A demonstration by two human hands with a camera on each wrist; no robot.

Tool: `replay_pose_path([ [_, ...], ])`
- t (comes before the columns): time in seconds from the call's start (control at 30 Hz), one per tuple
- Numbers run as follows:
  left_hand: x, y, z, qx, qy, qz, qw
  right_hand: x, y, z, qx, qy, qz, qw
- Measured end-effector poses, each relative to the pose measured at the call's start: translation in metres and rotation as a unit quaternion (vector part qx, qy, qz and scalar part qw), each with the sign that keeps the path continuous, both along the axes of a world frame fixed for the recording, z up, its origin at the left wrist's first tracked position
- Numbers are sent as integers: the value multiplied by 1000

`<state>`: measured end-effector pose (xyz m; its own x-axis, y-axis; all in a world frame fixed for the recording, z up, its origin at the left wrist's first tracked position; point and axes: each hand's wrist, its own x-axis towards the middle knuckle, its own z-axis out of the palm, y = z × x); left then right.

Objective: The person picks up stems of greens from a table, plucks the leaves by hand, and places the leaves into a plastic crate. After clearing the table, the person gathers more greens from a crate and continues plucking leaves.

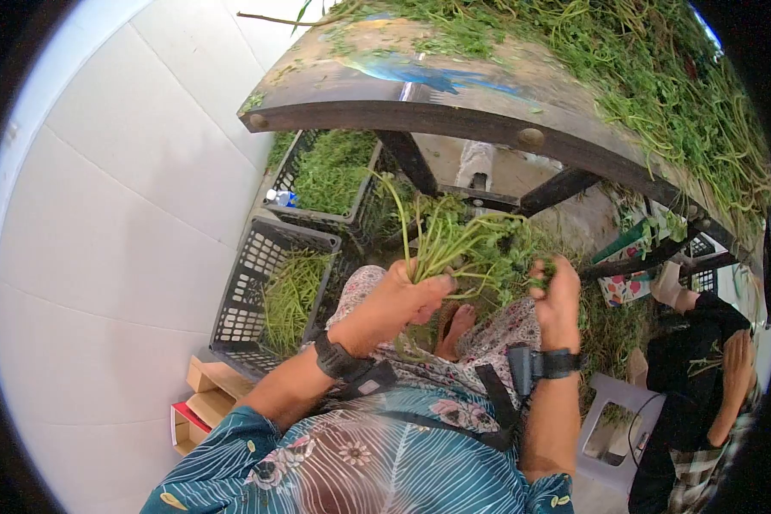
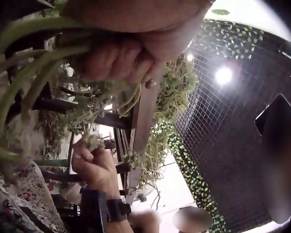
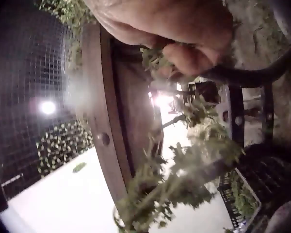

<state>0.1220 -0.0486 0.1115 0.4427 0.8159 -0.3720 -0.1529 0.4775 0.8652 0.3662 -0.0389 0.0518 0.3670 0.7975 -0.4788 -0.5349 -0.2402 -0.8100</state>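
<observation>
A bunch of leafy green stems (image 1: 441, 244) is gripped at its stalk ends by my left hand (image 1: 398, 304), above my lap. In the left wrist view its thick pale stalks (image 2: 26, 80) stick out past the curled fingers. My right hand (image 1: 559, 295), a little to the right of the leafy end, pinches a small tuft of green leaves (image 1: 543, 272). Seen from the right wrist, the tuft (image 3: 155, 59) pokes out by the thumb, and the bunch's leaves (image 3: 179, 184) hang apart from that hand.
Ahead stands a wooden table (image 1: 317, 116) heaped with greens (image 1: 660, 86). Black crates (image 1: 231, 321) at the left hold stalks (image 1: 295, 300) and leaves (image 1: 334, 171). Cardboard boxes (image 1: 214, 394) lie near my left elbow. Another person (image 1: 702, 377) sits at the right by a pale stool (image 1: 612, 420).
</observation>
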Motion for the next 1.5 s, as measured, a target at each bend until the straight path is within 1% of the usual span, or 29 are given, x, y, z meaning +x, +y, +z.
replay_pose_path([
  [0.07,-6,2,0,-23,-23,26,999,14,-4,6,2,157,-49,986],
  [0.1,-6,3,-2,-35,-36,37,998,18,-7,3,45,177,-12,983],
  [0.17,-3,4,-7,-52,-27,39,998,24,-14,-2,129,214,59,966],
  [0.23,0,4,-8,-49,-2,32,998,6,-17,17,136,75,115,981],
  [0.27,1,2,-6,-39,18,22,999,-8,-18,30,139,5,143,980],
  [0.3,2,2,-5,-29,39,14,999,-21,-19,42,149,-92,185,967],
  [0.33,2,2,-5,-21,40,3,999,-31,-19,57,149,-175,251,940],
  [0.37,2,2,-5,-13,40,-8,999,-40,-20,72,148,-256,313,902],
  [0.4,2,3,-5,-5,39,-20,999,-47,-21,80,144,-336,372,853],
  [0.5,3,-1,-1,25,53,-36,998,-61,-20,70,221,-396,389,802],
  [0.57,2,-3,1,45,88,-40,994,-61,-22,72,225,-405,401,790],
  [0.6,1,-4,1,54,106,-43,992,-60,-23,73,227,-409,406,785],
  [0.7,-1,-3,-7,12,62,-38,997,-53,-25,72,158,-484,472,719],
  [0.8,-2,1,1,27,93,-21,995,-48,-29,65,134,-517,437,724],
  [0.9,-3,5,2,-12,50,34,998,-28,-29,47,140,-501,374,768],
  [1.0,-4,7,-2,2,36,20,999,-18,-26,43,154,-513,333,776],
  [1.13,-2,9,-1,0,34,37,999,-17,-26,49,143,-526,382,746],
  [1.23,-7,14,-4,-2,21,45,999,-17,-28,41,171,-544,353,741],
  [1.43,-6,12,-2,3,38,38,999,-22,-29,39,137,-550,341,750],
  [1.5,-6,12,2,-4,48,23,999,-26,-27,29,146,-604,304,722],
])
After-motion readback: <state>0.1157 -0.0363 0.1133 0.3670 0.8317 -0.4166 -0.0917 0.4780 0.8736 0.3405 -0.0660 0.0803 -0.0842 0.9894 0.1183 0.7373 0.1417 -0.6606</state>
